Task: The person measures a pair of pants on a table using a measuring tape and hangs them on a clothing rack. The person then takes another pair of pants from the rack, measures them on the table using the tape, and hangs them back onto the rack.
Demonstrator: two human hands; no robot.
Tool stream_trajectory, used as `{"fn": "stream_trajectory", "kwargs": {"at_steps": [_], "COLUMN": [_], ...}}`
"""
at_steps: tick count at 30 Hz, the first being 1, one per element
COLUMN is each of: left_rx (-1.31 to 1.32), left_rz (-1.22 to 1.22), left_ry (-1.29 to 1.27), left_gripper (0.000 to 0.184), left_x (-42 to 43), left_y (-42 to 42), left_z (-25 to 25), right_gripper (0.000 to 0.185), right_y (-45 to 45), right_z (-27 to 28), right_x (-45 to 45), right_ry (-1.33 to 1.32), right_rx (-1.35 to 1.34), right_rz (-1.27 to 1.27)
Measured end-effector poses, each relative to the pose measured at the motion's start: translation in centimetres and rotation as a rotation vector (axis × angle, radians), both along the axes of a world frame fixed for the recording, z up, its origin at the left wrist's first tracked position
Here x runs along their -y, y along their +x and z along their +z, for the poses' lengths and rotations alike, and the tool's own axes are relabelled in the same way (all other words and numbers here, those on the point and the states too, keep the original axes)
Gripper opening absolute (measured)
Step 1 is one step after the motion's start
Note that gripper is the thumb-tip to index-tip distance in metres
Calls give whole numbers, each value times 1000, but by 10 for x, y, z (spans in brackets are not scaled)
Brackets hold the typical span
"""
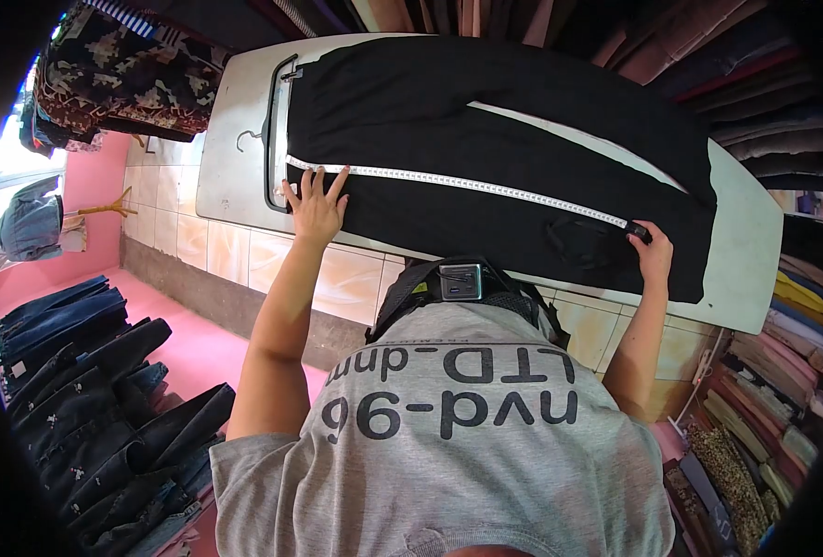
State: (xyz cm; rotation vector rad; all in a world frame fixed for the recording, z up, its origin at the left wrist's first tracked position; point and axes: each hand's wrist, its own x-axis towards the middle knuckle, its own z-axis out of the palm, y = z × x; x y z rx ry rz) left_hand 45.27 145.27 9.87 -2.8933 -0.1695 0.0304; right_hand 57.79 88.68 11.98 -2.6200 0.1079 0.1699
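Observation:
Black trousers (402, 121) lie flat across a white table (221, 176), their legs spread toward the right. A white tape measure (486, 186) runs along the nearer leg from the waistband. With fingers spread, my left hand (317, 206) rests on the waistband end, its fingertips at the tape's edge. My right hand (653, 249) is closed on the tape measure's small dark case at the other end, low on the leg. A hanger (270, 139) with a metal hook lies at the waist, and a clip shows at its far end. Dark bunched straps lie on the leg near my right hand.
Camouflage clothes (128, 74) hang at the upper left. Dark jeans (105, 418) hang at the lower left. Stacks of folded garments (773, 371) fill the right side, and more clothes line the back. The table's tiled front (272, 265) stands close to my body.

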Motion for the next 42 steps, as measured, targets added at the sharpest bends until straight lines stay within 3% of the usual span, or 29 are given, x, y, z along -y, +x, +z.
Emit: {"fn": "stream_trajectory", "kwargs": {"at_steps": [7, 14, 26, 36, 42], "left_rx": [-95, -14, 37, -60, 19], "left_rz": [39, 47, -129, -13, -34], "left_ry": [36, 18, -64, -67, -19], "left_gripper": [44, 37, 52, 47, 50], "left_x": [6, 21, 33, 53, 76], "left_y": [3, 9, 4, 6, 8], "left_z": [3, 5, 0, 3, -5], "right_gripper": [31, 32, 31, 30, 30], "right_y": [4, 6, 3, 0, 5], "right_z": [-4, 2, -12, -8, -6], "right_x": [21, 19, 20, 16, 18], "right_ry": [30, 26, 70, 42, 38], "right_rx": [29, 16, 10, 10, 20], "right_rz": [47, 33, -51, -48, 7]}}
